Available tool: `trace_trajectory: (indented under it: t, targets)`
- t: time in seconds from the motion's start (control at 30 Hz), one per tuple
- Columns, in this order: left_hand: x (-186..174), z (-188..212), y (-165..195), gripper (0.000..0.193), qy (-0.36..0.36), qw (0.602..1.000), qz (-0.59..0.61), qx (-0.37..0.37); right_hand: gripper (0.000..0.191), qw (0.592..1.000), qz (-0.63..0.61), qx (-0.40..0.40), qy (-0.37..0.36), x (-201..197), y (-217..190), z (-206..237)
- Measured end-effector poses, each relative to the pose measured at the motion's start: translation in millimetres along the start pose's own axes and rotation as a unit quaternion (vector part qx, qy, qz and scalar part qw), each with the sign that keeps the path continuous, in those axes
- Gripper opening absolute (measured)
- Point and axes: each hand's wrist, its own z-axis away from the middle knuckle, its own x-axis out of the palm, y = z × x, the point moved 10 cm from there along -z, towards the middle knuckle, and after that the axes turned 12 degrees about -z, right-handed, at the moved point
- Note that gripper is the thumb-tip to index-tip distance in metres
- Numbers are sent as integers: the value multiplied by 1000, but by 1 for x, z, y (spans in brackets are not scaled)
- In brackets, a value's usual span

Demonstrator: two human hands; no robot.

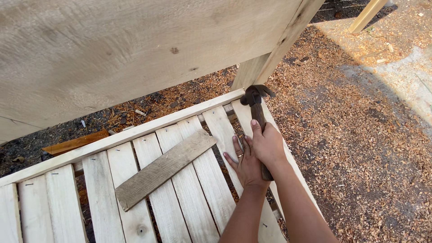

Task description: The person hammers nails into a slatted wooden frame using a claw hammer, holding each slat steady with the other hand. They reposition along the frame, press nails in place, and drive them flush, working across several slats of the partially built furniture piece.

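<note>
My right hand (270, 145) grips the wooden handle of a dark claw hammer (255, 100), whose head hovers over the far right corner of a pale slatted wooden frame (58, 193). My left hand (244, 162) lies flat, fingers spread, on a slat just left of the hammer handle, with a ring on one finger. A loose grey weathered board (164, 167) lies diagonally across several slats to the left of my hands.
A large pale wooden panel (112, 54) stands upright behind the frame, joined to a slanted post (279, 49). Wood shavings and sawdust (360, 135) cover the ground to the right. A reddish wood offcut (76, 143) lies beyond the frame's rail.
</note>
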Motion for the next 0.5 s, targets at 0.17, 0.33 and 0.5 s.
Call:
trace_trajectory:
  t: [0.17, 0.33, 0.5]
  targets:
    - [-17, -5, 0, 78, 185, 982, -41, 3, 48, 957, -267, 116, 13, -5, 24, 23]
    - [11, -21, -5, 70, 142, 990, -14, 13, 47, 970, -215, 99, 48, 9, -1, 24]
    - [2, -19, -7, 64, 161, 987, -5, 0, 44, 952, -254, 162, 53, 11, -2, 25]
